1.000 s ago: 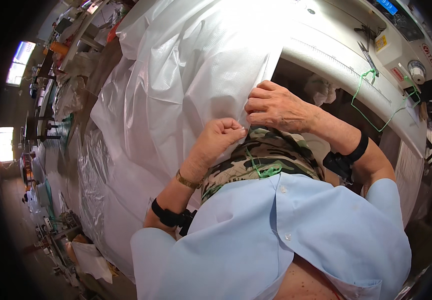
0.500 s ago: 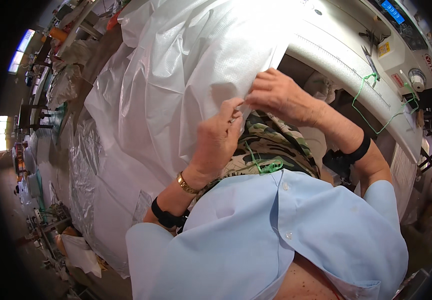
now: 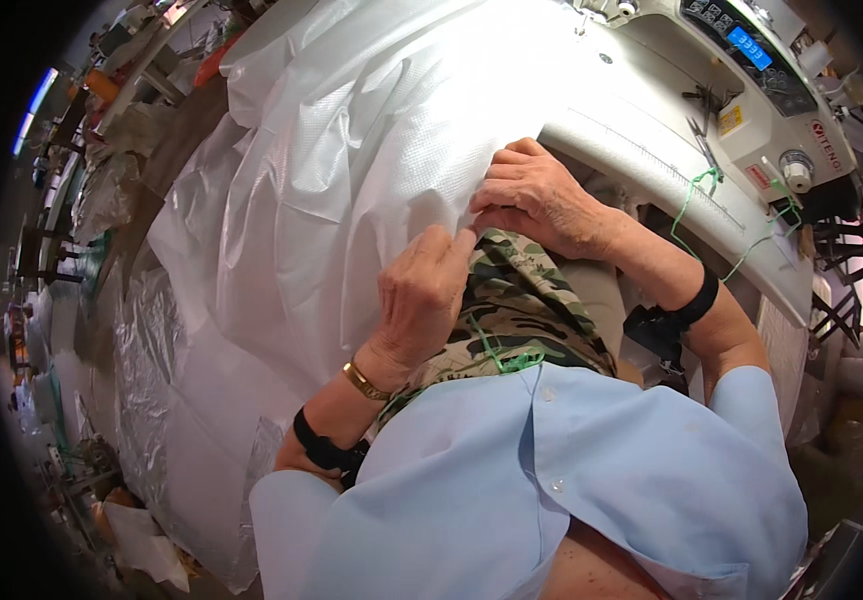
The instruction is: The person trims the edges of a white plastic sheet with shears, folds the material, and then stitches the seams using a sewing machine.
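Note:
A large white textured plastic sheet [image 3: 302, 200] drapes over the sewing table and hangs toward my lap in loose folds. Its near right edge lies between my hands. My left hand [image 3: 424, 285], with a gold watch at the wrist, pinches that edge from the near side. Close beside it, my right hand [image 3: 544, 203] grips the same edge with curled fingers. The fingertips of both hands almost meet, and what lies right between them is hidden. Under my hands is a camouflage-patterned cloth [image 3: 522, 290] over my lap, with a green string [image 3: 520, 360] on it.
A white sewing machine [image 3: 742, 110] with a lit display stands at the upper right. Thread snips [image 3: 702, 142] and a looped green string [image 3: 687, 215] lie on its ruler-marked table edge [image 3: 642, 150]. Clear plastic wrapping [image 3: 147, 370] hangs at the left.
My left hand has turned, its knuckles now facing up, and its fingers have closed in. My right hand stays on the sheet's edge. The whole view has shifted slightly.

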`<state>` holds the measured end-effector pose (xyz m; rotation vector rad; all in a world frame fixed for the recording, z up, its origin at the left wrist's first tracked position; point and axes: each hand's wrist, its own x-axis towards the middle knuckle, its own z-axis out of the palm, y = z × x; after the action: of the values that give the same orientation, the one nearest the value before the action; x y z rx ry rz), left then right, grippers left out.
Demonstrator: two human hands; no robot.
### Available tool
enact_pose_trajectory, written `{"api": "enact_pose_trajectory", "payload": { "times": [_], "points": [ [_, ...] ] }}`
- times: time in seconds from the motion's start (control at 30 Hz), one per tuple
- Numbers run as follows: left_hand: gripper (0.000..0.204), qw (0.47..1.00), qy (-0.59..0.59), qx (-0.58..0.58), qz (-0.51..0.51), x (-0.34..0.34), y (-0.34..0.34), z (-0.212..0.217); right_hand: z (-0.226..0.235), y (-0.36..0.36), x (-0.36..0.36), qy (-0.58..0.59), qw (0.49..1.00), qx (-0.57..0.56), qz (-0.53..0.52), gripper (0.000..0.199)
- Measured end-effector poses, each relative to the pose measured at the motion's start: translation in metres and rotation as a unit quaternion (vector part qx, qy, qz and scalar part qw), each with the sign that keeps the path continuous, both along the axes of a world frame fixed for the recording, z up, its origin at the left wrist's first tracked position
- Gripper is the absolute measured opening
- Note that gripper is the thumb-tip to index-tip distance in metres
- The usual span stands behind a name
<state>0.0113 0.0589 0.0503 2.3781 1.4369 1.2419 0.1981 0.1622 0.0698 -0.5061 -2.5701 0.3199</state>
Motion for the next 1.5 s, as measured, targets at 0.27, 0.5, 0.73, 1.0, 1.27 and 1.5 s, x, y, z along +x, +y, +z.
{"api": "enact_pose_trajectory", "payload": {
  "times": [0.27, 0.5, 0.73, 1.0, 1.27, 1.5],
  "points": [
    [0.023, 0.97, -0.084, -0.185, -0.137, -0.017, 0.015, 0.026, 0.009, 0.032, 0.016, -0.058, 0.996, 0.063, 0.014, 0.033],
    [0.021, 0.954, -0.138, -0.225, -0.143, -0.029, 0.021, 0.024, 0.002, 0.07, 0.026, -0.031, 0.996, 0.078, -0.001, 0.041],
    [0.024, 0.971, -0.116, -0.151, -0.142, -0.034, 0.021, 0.006, 0.002, 0.105, 0.037, -0.068, 0.993, 0.095, -0.028, 0.047],
    [0.024, 0.983, -0.05, -0.129, -0.119, -0.035, 0.022, -0.004, 0.002, 0.14, 0.053, -0.068, 0.992, 0.093, -0.041, 0.053],
    [0.023, 0.984, 0.044, -0.047, -0.166, -0.016, 0.032, -0.002, 0.005, 0.167, 0.068, -0.063, 0.992, 0.083, -0.077, 0.054],
    [0.02, 0.969, 0.096, -0.021, -0.227, 0.006, 0.047, 0.002, -0.004, 0.144, 0.066, -0.109, 0.932, 0.199, -0.283, 0.051]
  ]
}}
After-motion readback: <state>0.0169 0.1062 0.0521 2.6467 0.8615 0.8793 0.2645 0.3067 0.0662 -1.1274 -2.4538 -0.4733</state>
